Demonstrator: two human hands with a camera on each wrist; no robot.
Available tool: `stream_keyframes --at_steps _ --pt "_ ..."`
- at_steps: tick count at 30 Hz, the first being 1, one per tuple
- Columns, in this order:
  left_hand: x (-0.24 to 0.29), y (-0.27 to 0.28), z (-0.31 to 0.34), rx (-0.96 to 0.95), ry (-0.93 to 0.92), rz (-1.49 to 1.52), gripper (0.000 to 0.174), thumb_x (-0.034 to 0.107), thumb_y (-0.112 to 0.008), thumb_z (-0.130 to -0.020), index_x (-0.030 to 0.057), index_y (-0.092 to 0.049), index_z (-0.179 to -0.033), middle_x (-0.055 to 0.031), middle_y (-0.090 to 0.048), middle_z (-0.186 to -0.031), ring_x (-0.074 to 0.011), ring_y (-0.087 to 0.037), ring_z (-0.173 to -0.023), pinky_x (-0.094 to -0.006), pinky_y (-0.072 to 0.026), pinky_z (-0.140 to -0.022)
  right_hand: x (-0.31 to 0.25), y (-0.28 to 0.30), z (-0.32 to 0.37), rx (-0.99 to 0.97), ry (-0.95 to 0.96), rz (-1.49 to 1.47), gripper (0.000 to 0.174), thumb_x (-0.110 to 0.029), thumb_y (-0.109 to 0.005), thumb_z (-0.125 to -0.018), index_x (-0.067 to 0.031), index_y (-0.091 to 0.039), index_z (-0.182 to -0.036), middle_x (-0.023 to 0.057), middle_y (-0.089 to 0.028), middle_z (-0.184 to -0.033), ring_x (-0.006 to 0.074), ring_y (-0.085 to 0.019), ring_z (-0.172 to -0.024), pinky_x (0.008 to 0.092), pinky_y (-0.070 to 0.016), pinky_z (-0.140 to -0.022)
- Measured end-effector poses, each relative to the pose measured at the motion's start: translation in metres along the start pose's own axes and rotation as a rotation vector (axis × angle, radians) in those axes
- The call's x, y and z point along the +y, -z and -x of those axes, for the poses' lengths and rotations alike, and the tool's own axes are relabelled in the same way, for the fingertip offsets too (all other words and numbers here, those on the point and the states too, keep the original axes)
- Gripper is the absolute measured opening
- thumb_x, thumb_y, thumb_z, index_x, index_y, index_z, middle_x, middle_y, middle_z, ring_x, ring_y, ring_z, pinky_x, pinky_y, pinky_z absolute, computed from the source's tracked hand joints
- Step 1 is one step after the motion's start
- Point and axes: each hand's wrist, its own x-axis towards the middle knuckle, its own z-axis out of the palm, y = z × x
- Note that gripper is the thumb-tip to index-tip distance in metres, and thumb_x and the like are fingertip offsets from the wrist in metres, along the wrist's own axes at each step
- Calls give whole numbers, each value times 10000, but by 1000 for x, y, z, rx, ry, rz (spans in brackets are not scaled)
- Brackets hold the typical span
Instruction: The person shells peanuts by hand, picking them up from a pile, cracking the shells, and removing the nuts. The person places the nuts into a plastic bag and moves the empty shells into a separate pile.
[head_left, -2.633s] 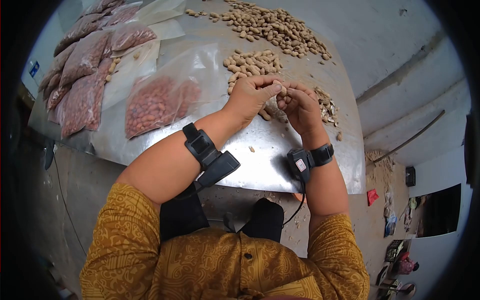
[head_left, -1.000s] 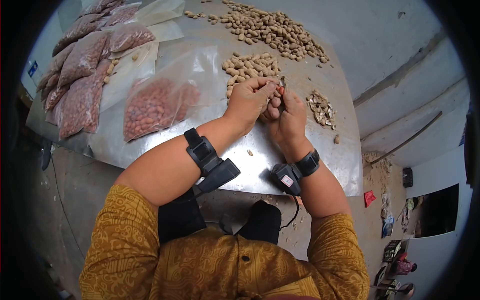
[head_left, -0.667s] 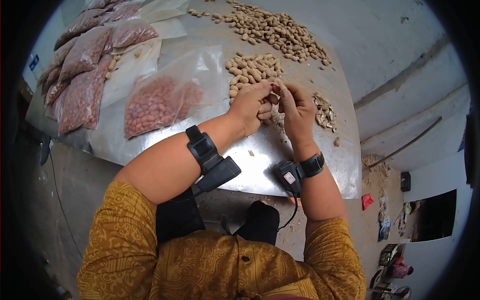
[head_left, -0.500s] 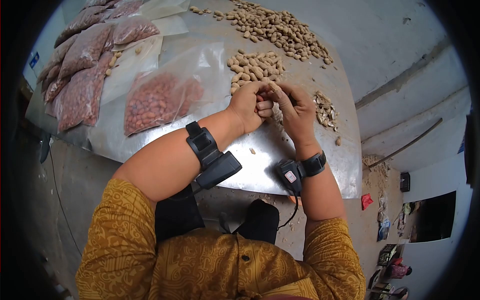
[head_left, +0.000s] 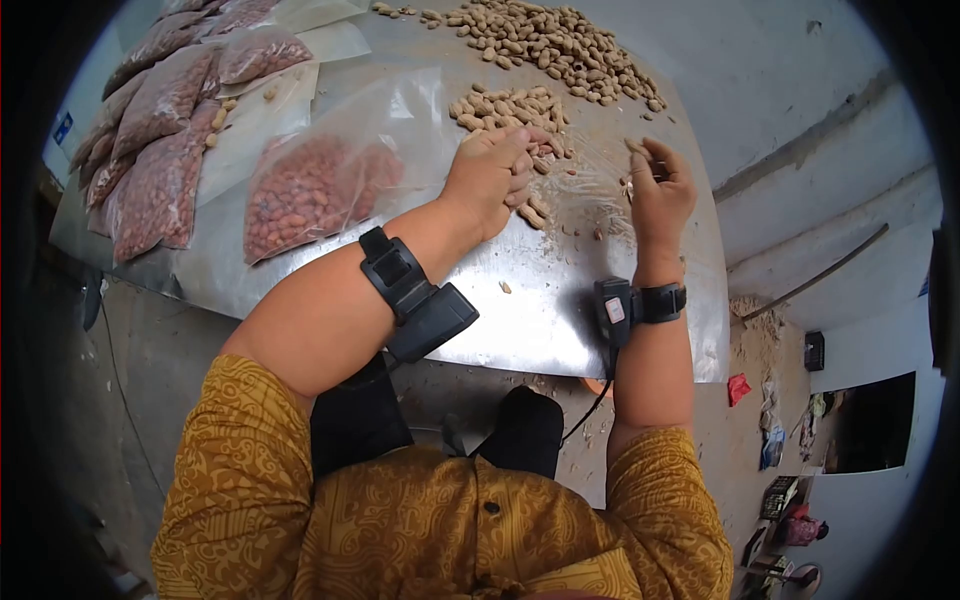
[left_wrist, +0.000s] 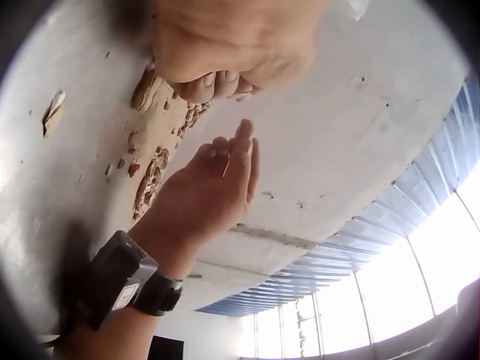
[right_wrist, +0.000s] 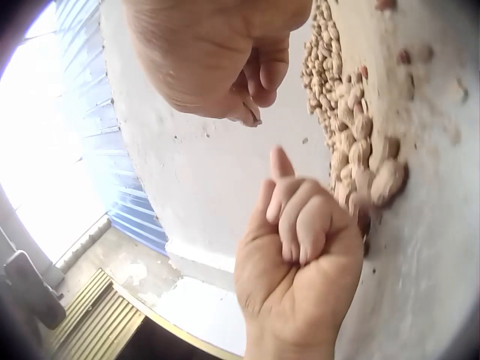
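My left hand (head_left: 487,180) hovers over the near edge of the small heap of unshelled peanuts (head_left: 515,105), its fingers curled into the palm. Pinkish peanut kernels (head_left: 543,152) show at its fingertips; the inside of the palm is hidden in the head view. To the right, my right hand (head_left: 662,200) is raised over the discarded shells, which it mostly covers. A tan bit of peanut shell (head_left: 634,146) is pinched between its thumb and fingers. In the left wrist view the right hand (left_wrist: 199,187) stands apart from the left one.
An open clear bag of red kernels (head_left: 310,200) lies left of the hands. Filled bags (head_left: 165,150) are stacked farther left. A larger peanut heap (head_left: 560,50) covers the back of the metal table (head_left: 470,320). A loose shell bit (head_left: 505,287) lies near the front.
The hands, earlier together working a peanut with a red kernel showing, have come apart. My right hand has moved right over the shells; the left has curled and stayed near the heap.
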Motion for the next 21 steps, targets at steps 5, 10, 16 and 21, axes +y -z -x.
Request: stream_keyframes --at_steps 5,10,16,21 --pt "-1 0 0 73 -25 27 238 260 -456 -933 29 -500 -969 22 -409 -628 -60 -297 -462 -200 -280 -415 -7 4 0 -197 131 95 177 -106 -627 -718 -59 -649 -887 101 -605 -874 209 -577 -725 302 -468 -673" --pt "1 -1 1 92 -25 28 259 287 -463 -928 34 -508 -956 21 -421 -646 -63 -302 -482 -199 -282 -418 -43 -10 24 -813 127 -42 216 -45 -609 -748 -50 -639 -962 75 -583 -898 169 -556 -753 275 -446 -680" --pt "-2 1 -1 51 -31 2 226 250 -469 -927 31 -517 -952 18 -430 -662 -61 -308 -472 -198 -280 -419 -41 -17 28 -888 133 -87 189 -46 -592 -744 -70 -651 -922 122 -609 -809 285 -580 -755 332 -464 -693" --pt "-2 -2 0 66 -41 -4 156 176 -503 -908 27 -535 -945 18 -453 -672 -52 -321 -460 -195 -272 -412 -29 -23 30 -785 108 -101 163 -58 -595 -760 -45 -637 -917 99 -626 -782 227 -592 -720 308 -466 -680"
